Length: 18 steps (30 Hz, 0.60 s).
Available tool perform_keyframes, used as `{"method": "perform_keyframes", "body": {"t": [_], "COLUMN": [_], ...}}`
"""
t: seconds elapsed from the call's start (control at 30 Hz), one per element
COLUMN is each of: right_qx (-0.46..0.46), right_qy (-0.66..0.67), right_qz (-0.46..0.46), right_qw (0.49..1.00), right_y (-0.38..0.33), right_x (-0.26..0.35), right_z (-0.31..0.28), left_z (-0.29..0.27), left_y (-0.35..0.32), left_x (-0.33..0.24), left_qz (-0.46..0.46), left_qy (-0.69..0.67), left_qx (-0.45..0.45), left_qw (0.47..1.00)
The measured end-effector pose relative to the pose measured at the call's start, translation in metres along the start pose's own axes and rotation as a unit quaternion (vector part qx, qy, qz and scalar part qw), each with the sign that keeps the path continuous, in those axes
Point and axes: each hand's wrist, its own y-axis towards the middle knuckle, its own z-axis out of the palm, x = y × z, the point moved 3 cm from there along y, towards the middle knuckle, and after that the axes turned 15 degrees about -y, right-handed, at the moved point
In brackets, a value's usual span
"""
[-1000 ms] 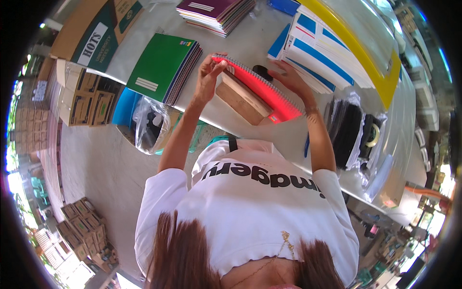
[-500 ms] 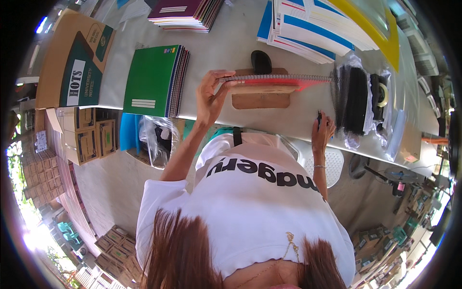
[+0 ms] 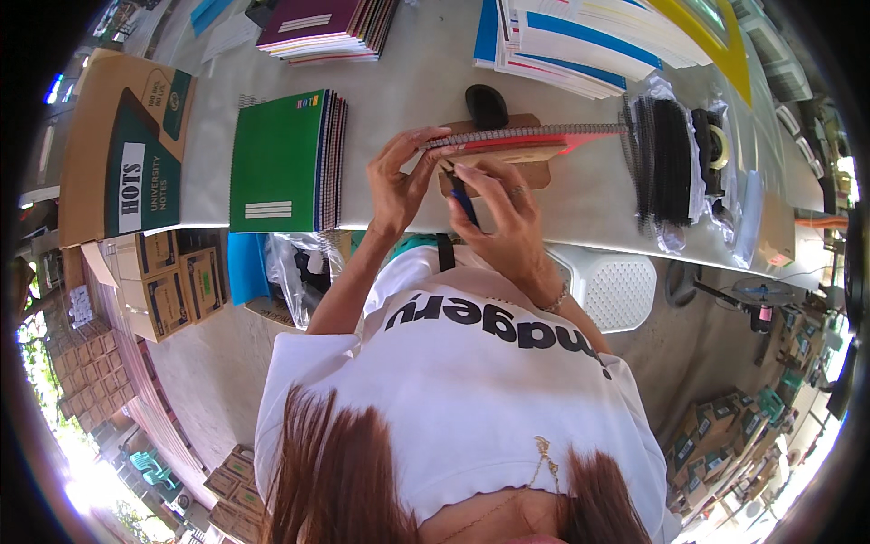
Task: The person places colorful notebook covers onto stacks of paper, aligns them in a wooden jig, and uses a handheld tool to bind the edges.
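A red spiral-bound notebook (image 3: 544,139) lies on a brown block (image 3: 535,170) near the front edge of the grey table (image 3: 408,82). My left hand (image 3: 397,181) grips the notebook's left end, fingers curled over the wire spine. My right hand (image 3: 509,222) is just beside it and holds a small blue-handled tool (image 3: 460,198), its tip against the end of the spiral. A black rounded object (image 3: 487,105) sits right behind the notebook.
A stack of green notebooks (image 3: 285,163) lies to the left, a purple stack (image 3: 326,23) and blue-and-white covers (image 3: 580,32) behind. Bagged black spiral coils (image 3: 666,163) and a tape roll (image 3: 716,145) are to the right. A cardboard box (image 3: 127,145) stands far left, a white stool (image 3: 607,286) below the table.
My right hand has come from the table edge on the right to the notebook's left end and now holds the blue tool. My left hand has stayed on the notebook.
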Motion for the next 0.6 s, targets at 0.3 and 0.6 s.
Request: {"method": "perform_keyframes", "body": {"t": [0.3, 0.6], "right_qx": [-0.027, 0.051], "right_qy": [-0.026, 0.165], "right_qz": [0.014, 0.174], "right_qw": [0.999, 0.970], "right_y": [0.011, 0.006], "right_x": [0.016, 0.017], "right_z": [0.018, 0.026], "left_z": [-0.002, -0.003], "left_y": [0.001, 0.000], "left_x": [0.000, -0.002], "left_qz": [-0.012, 0.011], "left_qy": [-0.011, 0.056], "left_qx": [0.007, 0.007], "left_qw": [1.000, 0.998]}}
